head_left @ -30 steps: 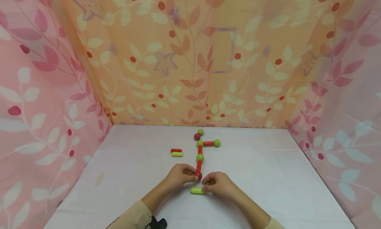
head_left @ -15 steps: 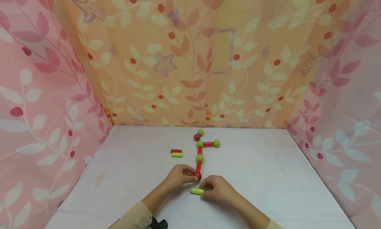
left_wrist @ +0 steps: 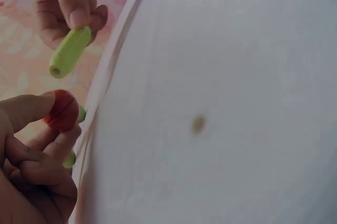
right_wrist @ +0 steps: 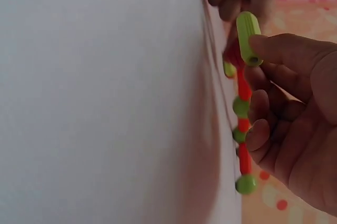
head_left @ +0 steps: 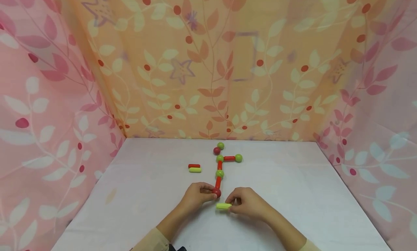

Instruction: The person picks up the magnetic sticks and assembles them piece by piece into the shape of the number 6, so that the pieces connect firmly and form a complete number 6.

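My left hand pinches a red ball between thumb and fingers at the near end of a chain of balls and rods. From that ball a red rod runs to a green ball, then another red rod leads to a second green ball. A side rod there ends in a third green ball. Between thumb and fingertips my right hand holds a yellow-green rod, just nearer than the red ball. A hole shows in the rod's end.
Left of the chain, a red rod and a yellow-green rod lie side by side. Beyond the chain's far end sit a loose dark red ball and a green ball. Patterned curtains surround the white table.
My right hand reached the yellow-green rod lying on the table, took hold of it and shifted it slightly right and up. My left hand stays on the red ball.
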`<state>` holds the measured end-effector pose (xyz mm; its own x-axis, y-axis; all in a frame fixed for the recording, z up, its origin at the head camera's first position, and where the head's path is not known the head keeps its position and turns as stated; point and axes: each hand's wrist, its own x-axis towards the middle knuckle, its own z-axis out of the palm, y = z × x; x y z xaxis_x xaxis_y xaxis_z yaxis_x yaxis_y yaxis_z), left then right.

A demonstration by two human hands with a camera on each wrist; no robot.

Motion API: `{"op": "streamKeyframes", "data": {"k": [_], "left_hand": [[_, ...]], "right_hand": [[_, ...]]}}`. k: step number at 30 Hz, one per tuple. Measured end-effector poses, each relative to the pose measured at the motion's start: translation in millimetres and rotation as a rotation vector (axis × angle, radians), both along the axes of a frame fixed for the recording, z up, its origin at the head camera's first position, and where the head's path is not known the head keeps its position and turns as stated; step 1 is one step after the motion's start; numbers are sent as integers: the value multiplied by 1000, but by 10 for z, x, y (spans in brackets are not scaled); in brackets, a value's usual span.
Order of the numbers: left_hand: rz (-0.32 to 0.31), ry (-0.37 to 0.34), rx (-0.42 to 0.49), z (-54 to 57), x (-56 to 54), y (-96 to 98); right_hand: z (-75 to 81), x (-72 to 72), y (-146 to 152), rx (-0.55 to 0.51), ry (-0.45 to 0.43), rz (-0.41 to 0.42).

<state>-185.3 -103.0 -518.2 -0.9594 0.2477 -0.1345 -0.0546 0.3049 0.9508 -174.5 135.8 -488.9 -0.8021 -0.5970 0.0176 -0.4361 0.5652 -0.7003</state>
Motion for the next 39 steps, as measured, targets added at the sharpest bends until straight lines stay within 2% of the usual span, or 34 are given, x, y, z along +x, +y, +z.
{"op": "streamKeyframes", "data": {"k": [4,10,15,21,26,30,34,39], "left_hand": [[48,-13,14,27,44,18],[126,-51,34,26,96,66],[160,-59,30,19,137,97],[180,-41,43,19,178,152],[188,-20,49,40,206,192],[202,-15,38,29,227,188],[207,-12,40,1,240,183],[208,-9,38,-13,245,192]], "right_hand": [[138,-130,124,13,54,-42],[263,-392,249,31,82,-174],[223,-618,281,35,89,-249],[105,-848,250,55,65,-267],[43,-954,227,56,9,-270],[-28,-1013,193,43,0,-243],[-84,-1037,161,35,-4,-220],[-124,-1046,154,22,-24,-230]]}}
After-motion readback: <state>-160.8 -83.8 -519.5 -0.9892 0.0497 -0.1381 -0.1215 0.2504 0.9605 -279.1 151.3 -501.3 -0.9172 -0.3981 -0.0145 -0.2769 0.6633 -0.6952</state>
